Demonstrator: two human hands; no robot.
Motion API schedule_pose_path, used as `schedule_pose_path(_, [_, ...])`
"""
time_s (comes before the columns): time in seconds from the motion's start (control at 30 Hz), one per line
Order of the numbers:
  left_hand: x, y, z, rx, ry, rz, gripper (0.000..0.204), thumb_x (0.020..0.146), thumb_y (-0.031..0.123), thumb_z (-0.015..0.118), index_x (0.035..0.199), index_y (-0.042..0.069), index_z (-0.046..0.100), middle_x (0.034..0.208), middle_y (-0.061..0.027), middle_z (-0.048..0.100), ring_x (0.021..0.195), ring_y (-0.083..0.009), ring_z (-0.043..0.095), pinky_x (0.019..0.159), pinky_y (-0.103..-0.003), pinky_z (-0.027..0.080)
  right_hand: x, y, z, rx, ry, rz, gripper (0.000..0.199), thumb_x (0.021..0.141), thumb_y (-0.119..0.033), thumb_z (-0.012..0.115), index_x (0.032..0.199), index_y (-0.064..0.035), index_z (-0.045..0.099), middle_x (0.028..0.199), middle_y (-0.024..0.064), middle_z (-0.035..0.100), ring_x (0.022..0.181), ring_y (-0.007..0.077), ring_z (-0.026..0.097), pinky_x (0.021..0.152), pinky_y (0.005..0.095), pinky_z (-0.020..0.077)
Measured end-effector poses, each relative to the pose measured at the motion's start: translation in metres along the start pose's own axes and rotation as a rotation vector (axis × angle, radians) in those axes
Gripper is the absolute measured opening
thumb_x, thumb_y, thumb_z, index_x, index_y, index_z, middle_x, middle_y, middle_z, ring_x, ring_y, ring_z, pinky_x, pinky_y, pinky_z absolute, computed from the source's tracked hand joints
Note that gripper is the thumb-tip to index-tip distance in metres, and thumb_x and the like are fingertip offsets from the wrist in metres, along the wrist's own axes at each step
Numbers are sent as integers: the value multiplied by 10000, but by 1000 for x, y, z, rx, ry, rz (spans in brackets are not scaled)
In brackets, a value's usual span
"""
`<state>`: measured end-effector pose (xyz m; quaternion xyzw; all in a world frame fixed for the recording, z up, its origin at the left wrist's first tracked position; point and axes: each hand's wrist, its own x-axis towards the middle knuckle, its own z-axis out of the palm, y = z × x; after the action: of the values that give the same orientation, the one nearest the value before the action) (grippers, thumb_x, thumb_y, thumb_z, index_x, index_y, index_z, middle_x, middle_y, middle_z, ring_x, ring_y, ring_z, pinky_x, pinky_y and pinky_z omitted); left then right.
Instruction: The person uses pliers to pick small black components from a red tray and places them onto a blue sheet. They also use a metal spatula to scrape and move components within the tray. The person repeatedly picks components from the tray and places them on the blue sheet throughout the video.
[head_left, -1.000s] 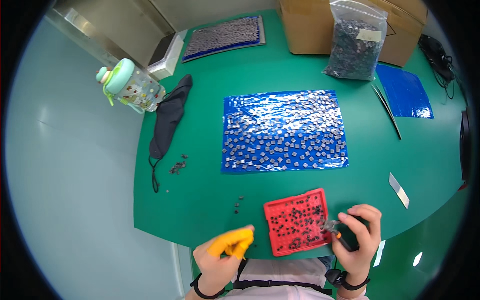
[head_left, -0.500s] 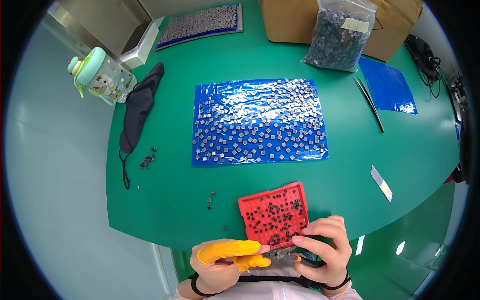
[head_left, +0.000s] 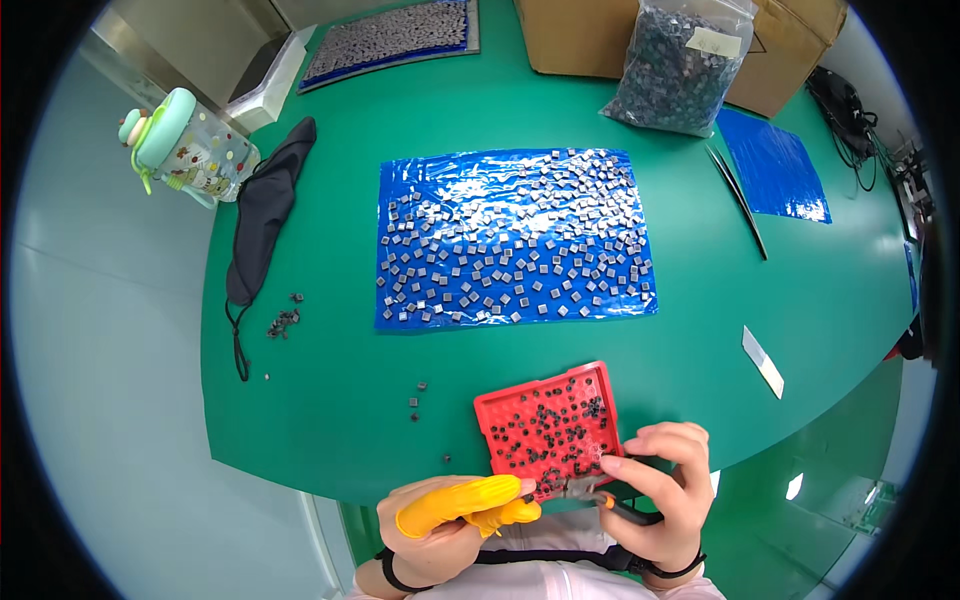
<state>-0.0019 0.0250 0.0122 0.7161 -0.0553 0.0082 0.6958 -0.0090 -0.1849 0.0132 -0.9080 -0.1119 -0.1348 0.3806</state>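
Observation:
My left hand (head_left: 440,525), with yellow finger covers on some fingers, is closed in a pinch at the near left corner of the red tray (head_left: 497,400). A tiny dark piece (head_left: 528,497) shows at its fingertips. My right hand (head_left: 665,490) is wrapped round pliers (head_left: 630,512) with black and orange handles. Their metal jaws (head_left: 578,488) point left over the tray's near edge, close to the left fingertips; whether they touch the piece I cannot tell. Many small black round parts (head_left: 560,415) lie scattered in the tray.
Beyond the tray lies a blue sheet (head_left: 400,170) covered with small grey squares. Tweezers (head_left: 740,205), a blade (head_left: 763,362) and another blue sheet (head_left: 775,165) lie right. A full clear bag (head_left: 675,75) stands by a cardboard box (head_left: 570,40). A dark mask (head_left: 265,215) and bottle (head_left: 195,150) are left.
My right hand has lifted slightly and shifted right with its fingers spread wider. The plier jaws now show more clearly over the tray edge, and a dark piece appears at my left fingertips.

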Motion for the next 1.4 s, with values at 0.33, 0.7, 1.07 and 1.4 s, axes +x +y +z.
schedule_pose_path(0.33, [-5, -6, 3, -206, 36, 37, 300, 790, -242, 457, 1027, -129, 601, 932, -221, 700, 877, -327, 710, 774, -388, 604, -4, -2, 5, 132, 13, 4, 481, 487, -76, 726, 966, -109, 703, 989, 60, 584, 900, 263, 586, 778, 389, 441])
schedule_pose_path(0.7, [-4, -6, 6, -225, -6, 55, 315, 796, -226, 487, 1063, -105, 603, 1007, -192, 706, 883, -257, 712, 775, -328, 590, -2, -1, 4, 160, -35, -14, 458, 499, -78, 738, 954, -107, 706, 988, 56, 585, 869, 244, 592, 757, 372, 445])
schedule_pose_path(1.07, [1, -6, 9, 24, -59, -29, 220, 711, 23, 813, 912, 10, 726, 857, -66, 716, 656, -117, 650, 538, -210, 486, -5, 0, 5, 104, 46, -61, 435, 497, -79, 732, 926, -116, 675, 940, 45, 555, 796, 218, 570, 708, 367, 408])
schedule_pose_path(1.4, [2, -9, 7, -9, -78, 77, 203, 732, -17, 779, 915, -30, 692, 868, -125, 702, 697, -182, 675, 568, -245, 523, -5, -3, 5, 82, 19, -52, 448, 491, -85, 717, 936, -117, 682, 947, 49, 555, 829, 231, 574, 725, 377, 409])
